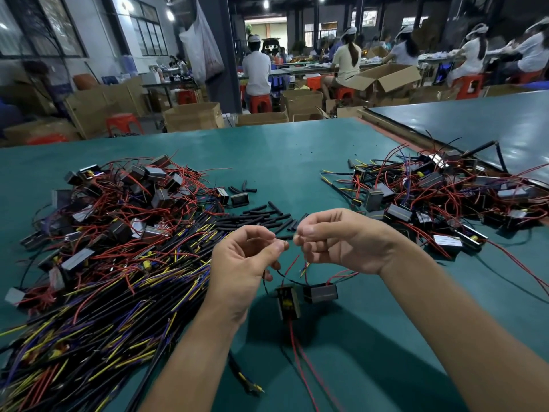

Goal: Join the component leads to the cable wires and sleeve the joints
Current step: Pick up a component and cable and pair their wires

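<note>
Mid-join: left hand [246,258] and right hand [335,239] pinch wire ends [293,237] together above the dangling component [286,301], the joint is unsleeved, and the cable heap [118,278] looks unworked.

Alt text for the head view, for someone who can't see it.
A left hand and right hand pinch wire ends over a green table, two black components below. Heaps of wired components lie either side, black sleeves between.

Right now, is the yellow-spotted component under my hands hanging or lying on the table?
Hanging, it appears: the component dangles end-down from leads pinched by the left hand and right hand, its shadow spread on the table.
</note>
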